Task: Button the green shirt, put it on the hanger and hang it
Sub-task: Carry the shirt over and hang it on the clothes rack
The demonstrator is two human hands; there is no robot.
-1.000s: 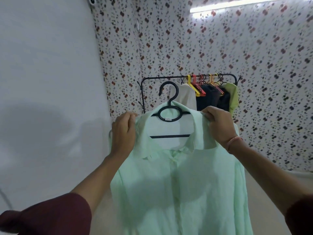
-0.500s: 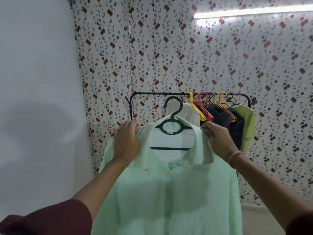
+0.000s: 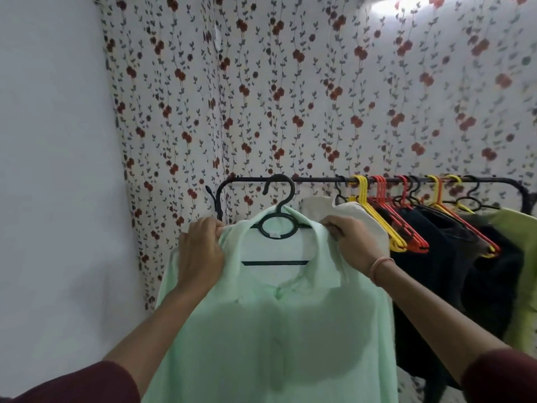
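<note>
The pale green shirt (image 3: 270, 330) hangs buttoned on a black hanger (image 3: 276, 228). My left hand (image 3: 200, 254) grips the shirt's left shoulder by the collar. My right hand (image 3: 353, 242) grips its right shoulder. The hanger's hook (image 3: 280, 187) is level with the black rail (image 3: 316, 179) of the clothes rack, at the rail's left part. Whether the hook rests on the rail I cannot tell.
On the rail to the right hang a cream garment (image 3: 360, 219), yellow and red hangers (image 3: 386, 216), black clothes (image 3: 453, 257) and a yellow-green garment (image 3: 520, 257). A plain white wall (image 3: 58, 199) stands close on the left, flowered wallpaper (image 3: 290, 97) behind the rack.
I have come much closer to the rack with the shirt. The hanger's hook has risen from below the rail to the rail's height. Both hands keep their grip.
</note>
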